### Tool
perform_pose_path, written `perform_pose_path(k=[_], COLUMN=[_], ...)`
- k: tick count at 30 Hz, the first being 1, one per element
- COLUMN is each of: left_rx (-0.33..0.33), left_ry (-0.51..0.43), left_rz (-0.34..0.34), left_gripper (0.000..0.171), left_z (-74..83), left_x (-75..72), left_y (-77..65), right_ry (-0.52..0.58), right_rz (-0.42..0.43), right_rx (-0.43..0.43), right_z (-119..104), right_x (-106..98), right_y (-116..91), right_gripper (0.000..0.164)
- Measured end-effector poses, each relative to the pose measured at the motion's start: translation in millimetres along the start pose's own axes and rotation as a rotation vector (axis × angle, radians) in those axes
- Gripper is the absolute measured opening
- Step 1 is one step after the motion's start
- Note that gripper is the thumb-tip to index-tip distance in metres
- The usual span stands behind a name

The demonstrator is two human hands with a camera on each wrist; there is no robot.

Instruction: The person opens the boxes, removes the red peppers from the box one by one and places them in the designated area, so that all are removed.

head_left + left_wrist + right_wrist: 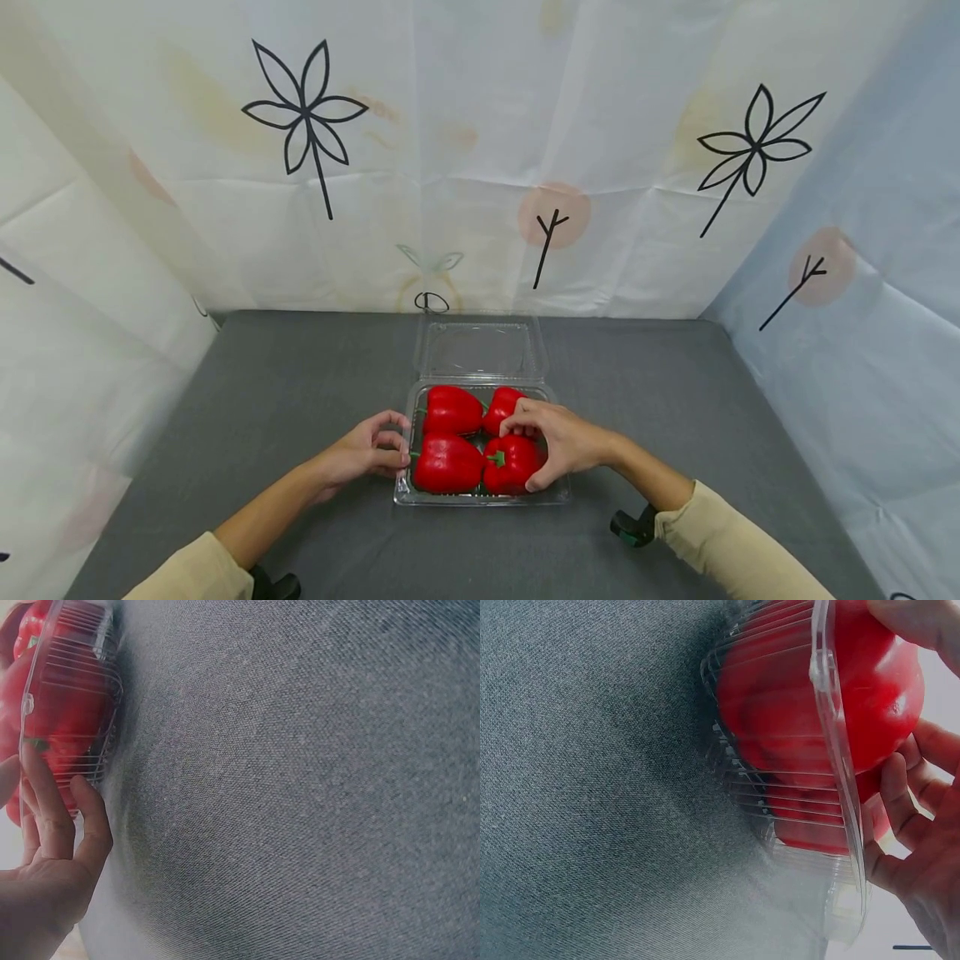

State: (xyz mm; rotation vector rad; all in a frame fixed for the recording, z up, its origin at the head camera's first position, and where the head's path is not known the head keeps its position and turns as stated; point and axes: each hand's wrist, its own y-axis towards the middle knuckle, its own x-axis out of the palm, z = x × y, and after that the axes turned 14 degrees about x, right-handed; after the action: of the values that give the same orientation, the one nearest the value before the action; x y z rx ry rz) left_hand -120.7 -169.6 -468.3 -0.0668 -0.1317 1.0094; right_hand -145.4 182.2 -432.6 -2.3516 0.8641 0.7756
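Observation:
A clear plastic clamshell box [480,502] holds several red bell peppers in its base, two at the front and two behind. My right hand [566,442] grips the front right bell pepper [510,471], thumb at its near side and fingers over its far side; its green stem faces left. In the right wrist view that bell pepper [885,690] rises above the box rim. At the box's left edge, my left hand [367,454] holds the rim, with fingers [49,795] along the ribbed outer wall. The front left bell pepper [448,465] lies beside it.
The transparent lid [480,350] stands open behind the base, towards the back cloth. A grey cloth [315,367] covers the table. White printed sheets [480,150] hang at the back and both sides. Dark straps sit near both wrists.

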Motion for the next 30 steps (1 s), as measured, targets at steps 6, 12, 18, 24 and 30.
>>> perform_pose_path(k=[6,12,18,24,30], left_rx=[0.001,0.000,0.007,0.004,0.001], left_ry=[0.018,0.011,-0.004,-0.003,-0.002], left_rz=[0.010,0.006,0.000,0.000,0.005], left_gripper=[0.045,0.045,0.045,0.044,0.045], left_z=[1.5,0.6,0.5,0.7,1.9], left_x=[-0.9,-2.6,-1.7,-0.4,-0.7], left_y=[-0.8,-2.0,-1.3,-1.4,-1.2], right_ry=[-0.039,0.018,0.052,0.140,0.222], right_rz=[0.025,0.033,0.027,0.026,0.053], right_rx=[0.014,0.034,0.021,0.022,0.039], right_z=[-5.2,-7.4,-4.7,-3.7,-5.2], right_x=[0.1,-2.6,-5.8,-9.4,-12.3], right_y=[-1.6,-4.5,-5.7,-9.4,-11.6], right_gripper=[0.054,0.056,0.054,0.054,0.054])
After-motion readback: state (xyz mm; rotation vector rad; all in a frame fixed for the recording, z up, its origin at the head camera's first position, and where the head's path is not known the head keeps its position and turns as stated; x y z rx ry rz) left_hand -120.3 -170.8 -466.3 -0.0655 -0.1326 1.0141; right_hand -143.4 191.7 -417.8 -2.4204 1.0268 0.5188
